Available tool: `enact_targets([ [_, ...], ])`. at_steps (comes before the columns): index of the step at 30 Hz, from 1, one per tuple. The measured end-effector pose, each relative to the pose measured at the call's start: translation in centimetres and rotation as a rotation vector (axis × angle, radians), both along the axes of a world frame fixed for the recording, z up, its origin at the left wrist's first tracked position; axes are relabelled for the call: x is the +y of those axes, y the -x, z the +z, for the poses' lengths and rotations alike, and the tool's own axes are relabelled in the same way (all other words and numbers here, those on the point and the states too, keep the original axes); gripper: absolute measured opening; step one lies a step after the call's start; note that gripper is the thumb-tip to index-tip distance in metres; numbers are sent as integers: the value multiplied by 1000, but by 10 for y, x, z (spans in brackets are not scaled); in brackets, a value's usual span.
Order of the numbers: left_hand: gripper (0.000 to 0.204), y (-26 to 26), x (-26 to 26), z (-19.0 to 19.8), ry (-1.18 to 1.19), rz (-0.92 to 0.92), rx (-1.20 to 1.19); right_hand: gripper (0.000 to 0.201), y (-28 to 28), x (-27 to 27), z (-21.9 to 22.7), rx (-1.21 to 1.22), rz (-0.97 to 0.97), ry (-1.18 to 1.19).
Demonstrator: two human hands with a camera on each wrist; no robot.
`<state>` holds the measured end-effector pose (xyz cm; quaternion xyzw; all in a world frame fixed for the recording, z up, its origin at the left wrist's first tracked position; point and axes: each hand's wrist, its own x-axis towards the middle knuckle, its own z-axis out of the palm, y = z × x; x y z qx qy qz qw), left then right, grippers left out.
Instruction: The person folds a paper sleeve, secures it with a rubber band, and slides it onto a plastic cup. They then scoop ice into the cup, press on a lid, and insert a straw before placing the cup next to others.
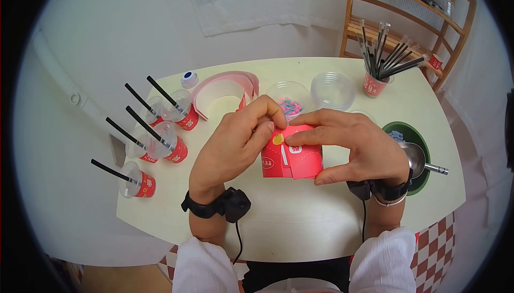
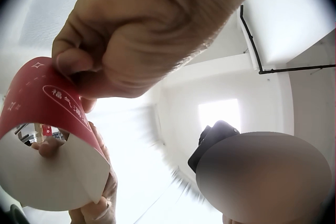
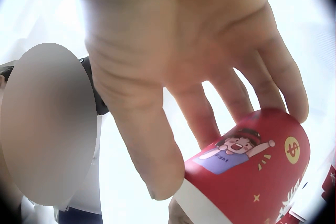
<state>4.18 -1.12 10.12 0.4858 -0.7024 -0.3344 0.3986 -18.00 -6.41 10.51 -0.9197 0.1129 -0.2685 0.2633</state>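
Both hands hold a red printed paper cup sleeve [image 1: 273, 167] above the near middle of the table. My left hand [image 1: 230, 143] pinches its upper left edge between thumb and curled fingers. My right hand [image 1: 358, 143] grips it from the right, with the thumb at the lower corner and fingers across the top. In the left wrist view the sleeve [image 2: 47, 95] is bent into an open tube with a white inside. A cartoon figure and a yellow coin mark show on the sleeve [image 3: 257, 176] in the right wrist view.
Several clear cups in red sleeves [image 1: 176, 154] with black straws stand at the left. Behind the hands are curved paper sleeves [image 1: 251, 81], a clear bowl of colourful bits [image 1: 289, 108] and clear bowls [image 1: 333, 90]. At right are a straw cup [image 1: 373, 85] and a green bowl [image 1: 415, 188] with a metal scoop [image 1: 415, 159].
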Motion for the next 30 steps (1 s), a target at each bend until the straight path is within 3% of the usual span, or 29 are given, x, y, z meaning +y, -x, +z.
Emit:
enact_targets([
  [13, 10, 5, 1, 2, 21, 115, -64, 64, -8, 3, -6, -11, -145, 23],
  [25, 10, 8, 0, 1, -11, -68, 282, 68, -10, 5, 0, -50, -189, 9],
  [30, 12, 13, -3, 0, -11, -28, 307, 69, -14, 7, 0, -111, -218, 72],
])
